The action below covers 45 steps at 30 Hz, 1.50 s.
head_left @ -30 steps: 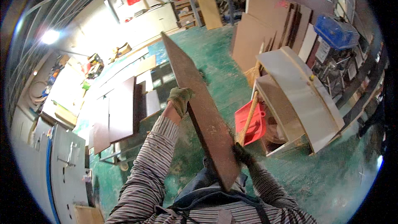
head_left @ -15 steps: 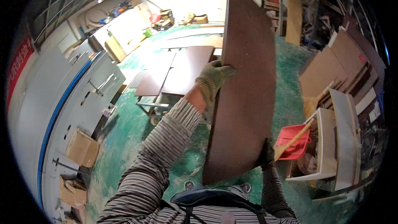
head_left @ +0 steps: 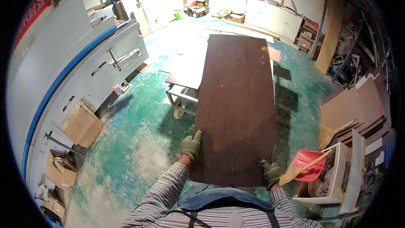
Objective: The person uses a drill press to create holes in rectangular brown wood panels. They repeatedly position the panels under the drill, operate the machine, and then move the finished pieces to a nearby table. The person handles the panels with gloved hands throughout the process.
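A long dark brown panel (head_left: pixel 234 105) lies roughly level ahead of me, its far part over other boards (head_left: pixel 181 77) on a low metal wheeled stand (head_left: pixel 182 95). My left hand (head_left: pixel 190 147), in a green work glove, grips the panel's left edge near the close end. My right hand (head_left: pixel 271 171), gloved too, holds the lower right corner, its fingers partly hidden by the board. The near end is just in front of my body.
A grey machine with a blue strip (head_left: pixel 71 80) runs along the left, cardboard boxes (head_left: pixel 82 122) below it. At right are leaning sheets (head_left: pixel 350 105), straw brooms (head_left: pixel 327 137) and a red dustpan (head_left: pixel 308 160). A white cabinet (head_left: pixel 272 19) stands at the back.
The panel has swung from upright and tilted to lying roughly flat over the stand. Both hands moved with it, the left one down toward the near end.
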Each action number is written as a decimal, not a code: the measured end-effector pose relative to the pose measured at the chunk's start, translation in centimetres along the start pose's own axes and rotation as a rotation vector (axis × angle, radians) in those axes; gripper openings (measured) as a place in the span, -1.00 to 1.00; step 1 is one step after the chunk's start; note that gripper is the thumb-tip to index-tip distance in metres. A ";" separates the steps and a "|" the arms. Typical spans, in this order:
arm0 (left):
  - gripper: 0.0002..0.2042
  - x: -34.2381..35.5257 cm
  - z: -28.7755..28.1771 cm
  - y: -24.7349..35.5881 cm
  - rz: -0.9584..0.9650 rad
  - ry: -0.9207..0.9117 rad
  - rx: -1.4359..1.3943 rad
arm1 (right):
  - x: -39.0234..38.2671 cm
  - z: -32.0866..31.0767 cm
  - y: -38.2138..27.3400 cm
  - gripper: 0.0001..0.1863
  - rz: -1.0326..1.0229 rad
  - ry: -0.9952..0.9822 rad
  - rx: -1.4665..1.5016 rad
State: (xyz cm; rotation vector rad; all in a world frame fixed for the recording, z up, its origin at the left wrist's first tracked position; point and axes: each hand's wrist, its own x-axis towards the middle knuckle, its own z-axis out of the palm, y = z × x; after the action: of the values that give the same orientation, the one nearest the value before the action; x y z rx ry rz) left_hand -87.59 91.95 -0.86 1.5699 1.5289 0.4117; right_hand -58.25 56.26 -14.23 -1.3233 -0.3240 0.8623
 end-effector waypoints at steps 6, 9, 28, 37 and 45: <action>-0.14 12.5 -2.6 -6.7 -0.146 0.058 0.018 | 9.4 14.2 -1.9 -0.34 -0.057 -0.229 -1.273; -0.10 20.6 -5.8 -6.7 -0.249 0.063 0.181 | 16.0 22.6 -1.6 -0.50 -0.097 -0.159 -1.189; -0.46 82.8 -11.8 -9.6 0.405 -0.117 1.107 | 57.8 55.2 3.4 -0.35 0.252 0.146 -0.971; -0.23 105.6 -4.1 -3.3 0.223 -0.064 0.727 | 74.7 61.8 7.4 -0.35 0.272 0.352 -0.971; -0.31 107.4 -2.6 1.3 -0.064 -0.055 0.413 | 82.0 62.7 9.2 -0.31 0.479 0.302 -0.982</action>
State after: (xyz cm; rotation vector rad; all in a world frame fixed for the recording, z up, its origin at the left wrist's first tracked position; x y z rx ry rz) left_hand -68.60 192.33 -34.12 1.8198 1.6910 0.0122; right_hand -48.72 158.51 -27.71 -2.4878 -0.1880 0.9034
